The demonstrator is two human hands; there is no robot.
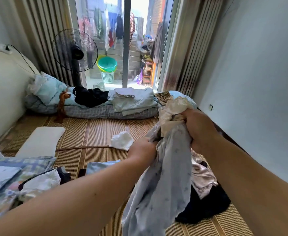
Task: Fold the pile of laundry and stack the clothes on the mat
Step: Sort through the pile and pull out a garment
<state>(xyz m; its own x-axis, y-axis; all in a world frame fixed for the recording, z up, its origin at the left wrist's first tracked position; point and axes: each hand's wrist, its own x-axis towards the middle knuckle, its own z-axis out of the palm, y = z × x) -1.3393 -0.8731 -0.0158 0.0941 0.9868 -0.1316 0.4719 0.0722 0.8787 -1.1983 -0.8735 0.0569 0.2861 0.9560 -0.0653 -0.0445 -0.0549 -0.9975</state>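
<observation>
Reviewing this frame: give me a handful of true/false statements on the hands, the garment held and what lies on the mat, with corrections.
1. Both hands grip the pale blue star-print garment. True: the left hand and the right hand both clutch bunched fabric.
2. The small crumpled white cloth lies on the woven straw mat. True.
3. The black standing fan stands to the right of the glass door. False: it stands at the left, by the curtain.
4. The held garment is folded flat. False: it hangs bunched and unfolded.
5. The dark navy clothes hang on a line. False: they lie heaped on the mat below the right forearm.
</observation>
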